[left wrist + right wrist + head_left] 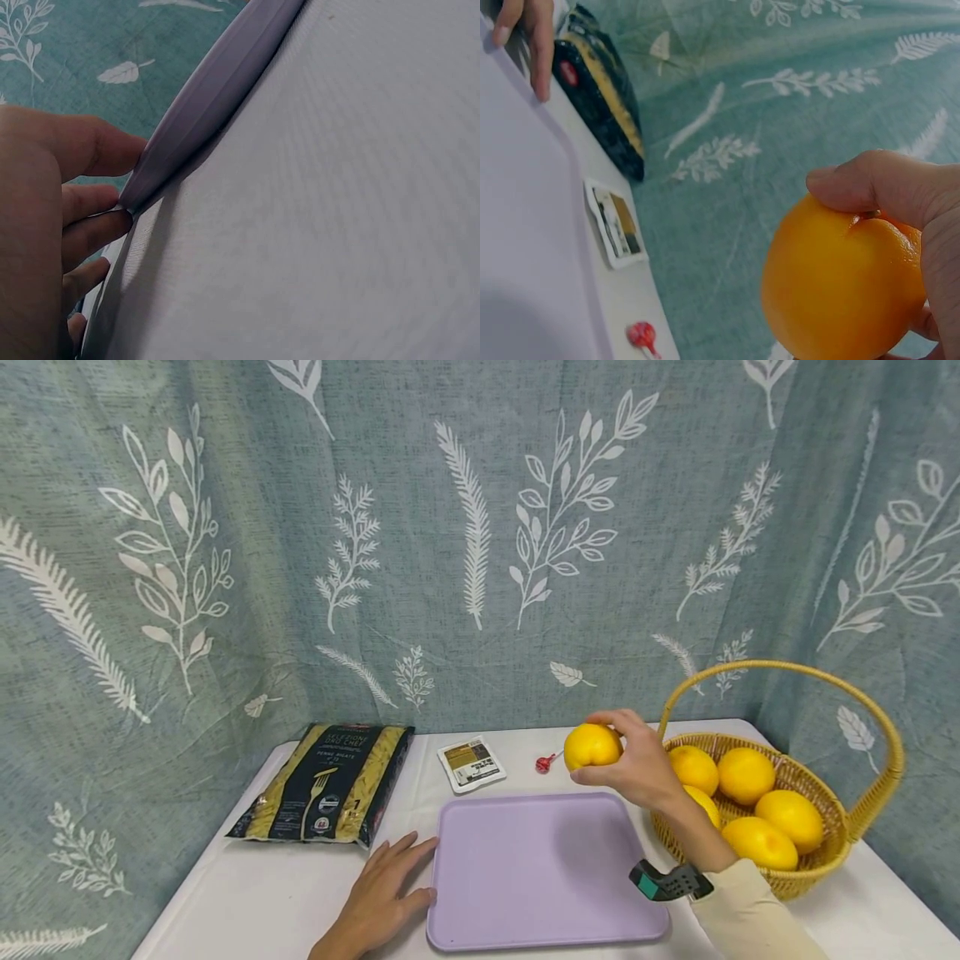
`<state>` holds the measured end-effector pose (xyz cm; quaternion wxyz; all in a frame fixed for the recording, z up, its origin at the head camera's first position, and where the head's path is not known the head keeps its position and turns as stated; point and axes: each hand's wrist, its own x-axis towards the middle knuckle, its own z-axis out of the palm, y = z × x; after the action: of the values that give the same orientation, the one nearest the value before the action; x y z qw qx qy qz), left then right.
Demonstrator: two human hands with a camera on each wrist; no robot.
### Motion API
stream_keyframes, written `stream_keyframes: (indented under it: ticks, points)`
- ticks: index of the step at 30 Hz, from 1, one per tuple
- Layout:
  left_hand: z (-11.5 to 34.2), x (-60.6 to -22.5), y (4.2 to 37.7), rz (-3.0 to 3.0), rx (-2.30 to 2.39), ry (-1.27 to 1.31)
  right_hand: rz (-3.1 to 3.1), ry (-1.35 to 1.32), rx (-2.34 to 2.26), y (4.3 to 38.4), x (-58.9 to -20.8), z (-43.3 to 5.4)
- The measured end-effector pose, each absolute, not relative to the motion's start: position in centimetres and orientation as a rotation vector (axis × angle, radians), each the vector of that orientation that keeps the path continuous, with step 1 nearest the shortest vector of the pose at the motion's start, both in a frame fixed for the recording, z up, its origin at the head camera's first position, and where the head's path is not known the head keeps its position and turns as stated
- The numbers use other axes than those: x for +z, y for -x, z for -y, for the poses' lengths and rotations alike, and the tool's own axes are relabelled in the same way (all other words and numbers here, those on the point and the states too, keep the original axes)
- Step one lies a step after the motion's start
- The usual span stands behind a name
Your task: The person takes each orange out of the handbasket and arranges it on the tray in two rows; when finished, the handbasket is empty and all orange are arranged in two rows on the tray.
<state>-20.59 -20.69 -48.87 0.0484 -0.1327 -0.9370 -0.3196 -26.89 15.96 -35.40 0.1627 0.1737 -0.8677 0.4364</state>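
My right hand grips a yellow-orange fruit, which looks like an orange, above the tray's far right corner. The right wrist view shows the thumb on top of the orange, by its stem dimple. My left hand rests on the cloth at the left side of the lilac tray. Its thumb and fingertips touch the tray's rim in the left wrist view, with the fingers fairly straight. Nothing lies on the tray. At the right, a wicker basket with a tall handle contains several similar fruits.
A bag of penne pasta lies at the back left. Behind the tray are a small flat white packet and a red-wrapped lollipop. A patterned green-grey curtain hangs around the table's back and sides.
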Motion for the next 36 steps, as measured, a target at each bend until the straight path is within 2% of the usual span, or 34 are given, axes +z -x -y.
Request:
stream_keyframes:
  ticks: [9,36]
  points:
    - [20.8,-48.7,20.5,2.873,-0.969,0.391,2.409,-0.599,1.358,27.4,-36.2,-13.1]
    - [20.5,-48.4,20.5,2.943,-1.026,0.371,2.347,-0.656,1.586,28.0,-40.1,-7.0]
